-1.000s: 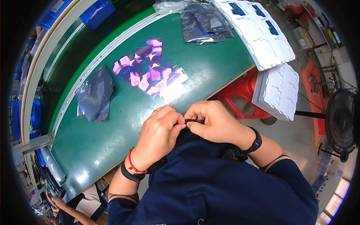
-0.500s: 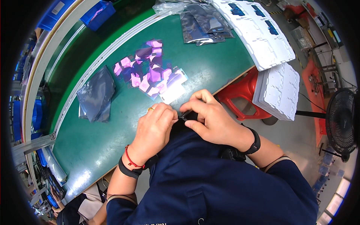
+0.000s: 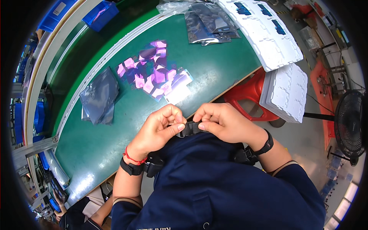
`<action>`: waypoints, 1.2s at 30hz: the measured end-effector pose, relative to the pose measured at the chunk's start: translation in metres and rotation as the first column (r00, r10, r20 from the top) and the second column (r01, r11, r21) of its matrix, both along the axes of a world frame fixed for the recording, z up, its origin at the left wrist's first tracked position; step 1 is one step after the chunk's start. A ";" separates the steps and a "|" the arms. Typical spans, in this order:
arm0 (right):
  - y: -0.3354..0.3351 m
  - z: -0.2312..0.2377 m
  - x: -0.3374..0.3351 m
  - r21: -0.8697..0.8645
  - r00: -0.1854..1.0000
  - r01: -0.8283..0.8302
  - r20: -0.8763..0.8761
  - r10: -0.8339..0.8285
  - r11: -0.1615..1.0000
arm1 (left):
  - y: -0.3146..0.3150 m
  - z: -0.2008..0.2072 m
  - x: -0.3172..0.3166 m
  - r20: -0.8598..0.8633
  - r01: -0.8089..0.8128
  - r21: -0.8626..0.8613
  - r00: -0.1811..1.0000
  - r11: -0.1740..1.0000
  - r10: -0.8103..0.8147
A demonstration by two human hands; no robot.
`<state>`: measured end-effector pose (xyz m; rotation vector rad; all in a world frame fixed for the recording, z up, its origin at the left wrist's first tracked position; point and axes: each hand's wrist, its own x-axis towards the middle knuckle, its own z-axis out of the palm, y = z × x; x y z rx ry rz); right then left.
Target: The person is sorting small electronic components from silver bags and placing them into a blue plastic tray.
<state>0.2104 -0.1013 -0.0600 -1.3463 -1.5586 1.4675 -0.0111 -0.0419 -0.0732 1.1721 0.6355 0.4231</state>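
A short black webbing strap (image 3: 190,129) with what looks like a buckle stretches between my hands, in front of my dark blue shirt and close to the table's near edge. My left hand (image 3: 160,125) pinches the strap's left end between thumb and fingers. At the other end, the thumb and curled fingers of my right hand (image 3: 224,123) close on it. Both wrists carry black bands, the left one with a red cord bracelet as well. Part of the strap is hidden behind my fingers.
Purple-tinted clear film pieces (image 3: 155,74) lie on the green table (image 3: 132,120). Dark plastic bags (image 3: 100,96) are at left, more bags (image 3: 211,25) at the back. White trays (image 3: 274,42), a red stool (image 3: 247,94) and a black fan (image 3: 349,128) stand right. Another person's arm (image 3: 100,212) shows lower left.
Both hands have drawn slightly apart and turned, my right hand moving lower. The black strap, mostly covered by fingers before, now shows between them.
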 end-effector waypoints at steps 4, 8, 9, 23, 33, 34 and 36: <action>0.003 0.005 0.001 -0.027 0.990 -0.134 -0.035 0.133 0.991 | -0.001 -0.002 0.003 0.067 0.011 -0.060 0.998 0.998 -0.007; 0.004 -0.002 0.002 -0.033 0.995 -0.099 -0.014 0.098 0.995 | -0.002 0.007 0.009 -0.066 -0.064 0.584 0.990 0.809 0.126; 0.003 -0.005 0.002 -0.033 0.995 -0.096 -0.014 0.095 0.995 | 0.000 0.012 0.010 -0.139 0.068 0.936 0.973 0.345 0.186; 0.008 -0.005 -0.006 -0.014 0.999 -0.048 -0.003 0.048 0.999 | -0.015 0.025 0.011 -0.348 0.361 0.932 0.918 -0.039 0.189; 0.006 -0.008 -0.010 -0.150 0.995 -0.039 -0.097 0.025 0.988 | -0.005 0.014 0.016 -0.253 0.291 0.907 0.954 -0.303 0.160; 0.006 -0.008 -0.016 -0.136 0.981 0.052 -0.179 -0.076 0.989 | -0.003 0.012 0.018 -0.121 0.172 0.940 0.976 -0.295 0.183; 0.007 -0.011 -0.021 -0.126 0.950 0.145 -0.261 -0.174 0.981 | -0.007 0.015 0.019 -0.113 0.172 0.941 0.971 -0.292 0.208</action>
